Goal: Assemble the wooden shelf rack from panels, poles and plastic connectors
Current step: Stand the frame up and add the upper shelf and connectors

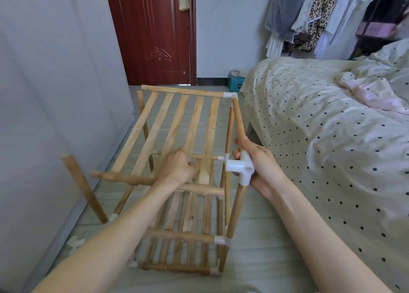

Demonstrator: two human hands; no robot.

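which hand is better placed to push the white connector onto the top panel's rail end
Right. The right hand already grips the white connector beside the panel's near rail. The left hand grips the top panel's slats, steadying it.

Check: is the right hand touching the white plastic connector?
Touching. The head view shows the right hand cupping the white connector from behind, fingers against it.

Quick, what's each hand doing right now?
Left hand: gripping a top panel slat.
Right hand: gripping the white connector on the pole.
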